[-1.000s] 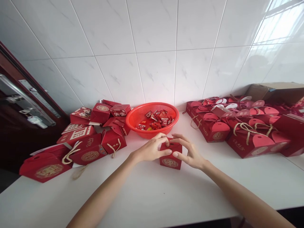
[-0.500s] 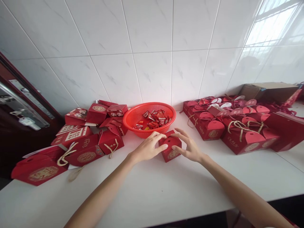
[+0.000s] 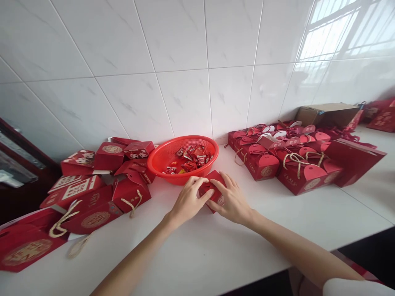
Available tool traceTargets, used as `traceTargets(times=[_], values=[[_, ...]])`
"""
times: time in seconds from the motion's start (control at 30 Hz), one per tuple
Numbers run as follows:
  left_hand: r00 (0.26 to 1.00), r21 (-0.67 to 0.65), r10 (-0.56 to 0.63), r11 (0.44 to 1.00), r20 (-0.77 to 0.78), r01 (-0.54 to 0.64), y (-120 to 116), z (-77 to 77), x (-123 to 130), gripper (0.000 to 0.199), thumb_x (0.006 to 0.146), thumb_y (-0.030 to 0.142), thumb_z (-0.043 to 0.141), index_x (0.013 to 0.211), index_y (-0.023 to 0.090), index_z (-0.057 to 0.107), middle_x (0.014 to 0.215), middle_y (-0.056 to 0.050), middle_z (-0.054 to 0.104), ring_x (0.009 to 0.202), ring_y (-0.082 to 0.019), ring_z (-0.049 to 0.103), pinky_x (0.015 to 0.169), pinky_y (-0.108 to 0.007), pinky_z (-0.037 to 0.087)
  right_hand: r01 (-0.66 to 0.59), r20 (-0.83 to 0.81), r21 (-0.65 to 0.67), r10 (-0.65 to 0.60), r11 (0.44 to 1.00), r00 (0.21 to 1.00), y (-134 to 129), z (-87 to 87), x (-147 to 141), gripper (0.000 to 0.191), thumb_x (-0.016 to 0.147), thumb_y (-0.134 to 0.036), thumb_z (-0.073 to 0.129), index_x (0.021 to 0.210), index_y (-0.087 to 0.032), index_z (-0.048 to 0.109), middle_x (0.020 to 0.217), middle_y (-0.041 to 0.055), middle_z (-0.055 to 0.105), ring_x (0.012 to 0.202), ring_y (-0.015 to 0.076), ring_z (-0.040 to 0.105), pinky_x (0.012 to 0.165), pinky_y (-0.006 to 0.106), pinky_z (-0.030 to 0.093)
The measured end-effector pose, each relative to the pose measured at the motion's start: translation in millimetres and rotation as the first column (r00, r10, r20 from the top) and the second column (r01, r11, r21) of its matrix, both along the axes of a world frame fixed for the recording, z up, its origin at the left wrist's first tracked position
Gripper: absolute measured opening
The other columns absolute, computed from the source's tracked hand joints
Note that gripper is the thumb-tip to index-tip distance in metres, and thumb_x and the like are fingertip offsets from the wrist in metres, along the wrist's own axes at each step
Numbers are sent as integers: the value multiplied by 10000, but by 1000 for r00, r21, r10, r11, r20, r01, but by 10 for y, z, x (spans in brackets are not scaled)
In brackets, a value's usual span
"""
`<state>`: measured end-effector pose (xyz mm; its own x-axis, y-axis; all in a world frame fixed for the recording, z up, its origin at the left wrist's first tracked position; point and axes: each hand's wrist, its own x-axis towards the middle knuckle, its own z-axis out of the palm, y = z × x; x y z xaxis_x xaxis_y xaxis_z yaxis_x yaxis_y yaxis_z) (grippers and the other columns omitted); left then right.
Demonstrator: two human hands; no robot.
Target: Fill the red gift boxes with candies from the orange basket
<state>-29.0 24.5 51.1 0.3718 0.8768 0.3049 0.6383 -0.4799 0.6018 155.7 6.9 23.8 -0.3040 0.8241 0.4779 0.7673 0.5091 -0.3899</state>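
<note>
A small red gift box [image 3: 217, 177] with a gold print stands on the white counter, partly covered by both hands. My left hand [image 3: 190, 198] grips its left side, with the thumb on the top flaps. From the right, my right hand [image 3: 230, 198] holds the same box, its fingers laid over the top and its thumb close to the left one. Just behind the box stands a red plastic basket [image 3: 153, 164] holding several red-wrapped candies [image 3: 197, 155].
To the left lies a cluster of red gift boxes [image 3: 95, 220], some with rope handles. Several more boxes [image 3: 267, 166] are packed in rows on the right, with a brown cardboard box [image 3: 328, 114] behind them. The tiled wall [image 3: 182, 98] borders the counter.
My right hand has closed in over the box top, its fingers now lying across the flaps. My left hand stays on the box. The view has turned slightly to the right.
</note>
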Motion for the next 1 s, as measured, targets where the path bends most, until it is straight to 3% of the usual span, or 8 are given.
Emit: traceTargets(times=[0.17,0.43,0.53,0.67,0.73,0.8,0.9,1.0], values=[[996,48,-10,999,87,5,33,-147,44,392,981,493,453,1223,238,626,1160,-87,594,1135,-245,593,1031,-426,479,145,92,-35,-141,989,986,-30,92,-15,493,896,-424,624,1354,-245,593,1447,195,477,1308,365,470,1002,518,456],[931,-17,-73,996,359,84,-17,-501,87,543,990,476,386,1480,243,381,1456,-122,472,1297,-288,508,1084,-487,437,116,76,-69,-111,991,991,18,305,281,439,834,-421,694,1239,-255,675,1298,139,587,1122,315,564,953,487,501],[918,44,-179,984,353,175,-21,-616,72,537,988,464,400,1471,235,351,1437,-137,474,1235,-276,546,1070,-493,442,71,57,69,-75,995,996,-204,353,521,459,828,-384,695,1259,-228,664,1353,160,554,1149,317,560,991,508,490],[937,83,-257,966,235,244,-13,-610,61,421,1000,418,411,1383,247,448,1310,-112,550,1148,-246,588,1037,-458,473,35,16,159,-38,987,999,-690,445,1070,472,866,-382,665,1321,-264,617,1423,138,515,1234,308,546,996,469,506],[944,68,-274,962,183,266,-9,-589,67,380,1003,404,413,1339,247,497,1273,-104,575,1110,-237,609,1014,-438,496,131,-52,165,-124,978,991,-923,502,1429,453,890,-387,647,1332,-296,598,1423,109,526,1241,285,567,967,413,525],[944,57,-298,955,139,293,0,-588,75,354,1003,401,416,1291,242,549,1284,-102,581,1095,-230,622,1005,-420,508,340,-111,207,-324,917,940,-1100,534,1804,419,889,-413,634,1291,-299,618,1361,86,580,1207,274,598,966,399,513],[938,51,-333,943,98,329,22,-624,80,342,1008,392,414,1255,241,595,1289,-95,584,1073,-212,634,991,-384,524,648,-143,282,-636,708,758,-1226,499,2330,406,839,-494,608,1168,-269,686,1234,95,646,1139,297,617,1005,449,453],[934,42,-343,939,97,341,39,-664,75,332,1012,381,418,1256,248,600,1282,-84,581,1040,-190,646,963,-353,542,782,-113,184,-777,596,619,-1185,394,2749,442,747,-523,605,1088,-263,713,1183,109,659,1114,325,604,977,479,438]])
